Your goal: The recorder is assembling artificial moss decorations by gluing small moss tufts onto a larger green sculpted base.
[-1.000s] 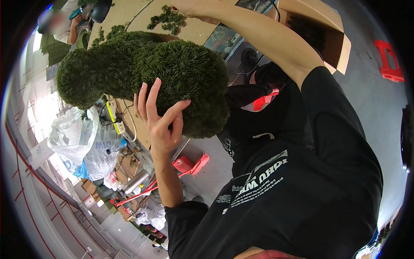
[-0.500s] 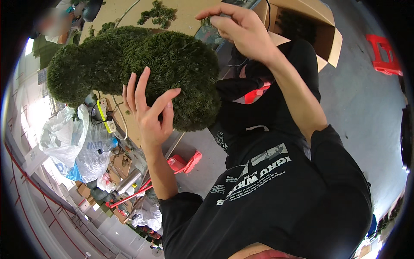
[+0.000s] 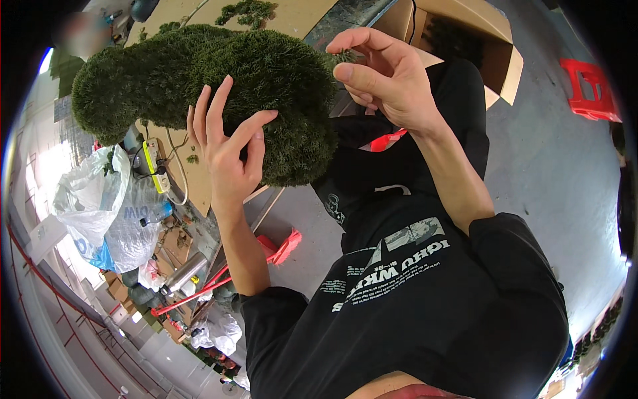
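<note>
A bushy dark green artificial topiary [image 3: 279, 70], made of rounded clumps, stretches over the table at the upper left. My left hand [image 3: 229, 149] lies against its near side, fingers spread and thumb apart, touching the foliage. Just right of the thickest clump is my right hand [image 3: 397, 83], with thumb and forefinger closed around a small green sprig [image 3: 344, 57]. The sprig's tip is at the edge of the foliage; whether it touches is unclear. Part of the sprig is hidden by the fingers.
Loose green sprigs [image 3: 247, 13] lie on the brown tabletop [image 3: 299, 16]. An open cardboard box [image 3: 502, 30] with dark greenery stands at the upper right, near a red plastic stool [image 3: 590, 90]. A power strip [image 3: 157, 166], clear plastic bags [image 3: 100, 199] and a red broom [image 3: 282, 247] are at the left.
My right hand has moved down with the sprig, close to the topiary's right edge. My left hand stays on the foliage, and the whole view has shifted slightly.
</note>
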The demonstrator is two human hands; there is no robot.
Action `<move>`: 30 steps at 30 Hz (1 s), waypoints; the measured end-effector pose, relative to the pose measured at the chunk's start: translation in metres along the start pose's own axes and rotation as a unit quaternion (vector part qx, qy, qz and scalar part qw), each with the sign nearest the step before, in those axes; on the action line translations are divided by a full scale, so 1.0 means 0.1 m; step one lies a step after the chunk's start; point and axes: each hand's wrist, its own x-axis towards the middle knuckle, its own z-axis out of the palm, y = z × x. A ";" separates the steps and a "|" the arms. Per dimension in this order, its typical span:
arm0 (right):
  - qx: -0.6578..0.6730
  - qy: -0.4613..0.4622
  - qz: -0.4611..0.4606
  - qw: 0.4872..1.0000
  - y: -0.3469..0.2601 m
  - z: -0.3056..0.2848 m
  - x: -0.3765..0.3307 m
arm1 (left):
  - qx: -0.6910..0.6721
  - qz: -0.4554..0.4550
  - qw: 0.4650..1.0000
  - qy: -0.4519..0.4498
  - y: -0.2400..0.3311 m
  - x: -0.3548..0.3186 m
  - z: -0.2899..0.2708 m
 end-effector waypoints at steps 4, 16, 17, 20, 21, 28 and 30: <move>0.000 0.006 0.000 1.000 0.03 0.02 -0.02 | 0.006 -0.002 1.000 -0.003 -0.01 0.00 0.01; 0.038 -0.035 -0.023 0.998 0.09 0.06 -0.03 | 0.000 0.000 1.000 0.004 -0.03 -0.01 0.02; 0.023 -0.042 -0.030 0.998 0.10 0.05 -0.03 | 0.001 0.002 1.000 0.006 -0.03 -0.01 0.02; 0.032 -0.059 -0.051 0.996 0.14 0.02 -0.02 | -0.001 0.004 1.000 0.008 -0.03 0.00 0.02; 0.055 -0.072 -0.066 0.994 0.16 0.01 -0.02 | -0.005 0.007 1.000 0.011 -0.02 0.00 0.02; 0.093 -0.016 -0.024 0.995 0.20 0.05 -0.04 | 0.001 0.008 1.000 0.011 -0.03 -0.01 0.02; 0.106 0.019 0.003 0.994 0.20 0.09 -0.04 | -0.007 0.013 1.000 0.017 -0.04 -0.01 0.03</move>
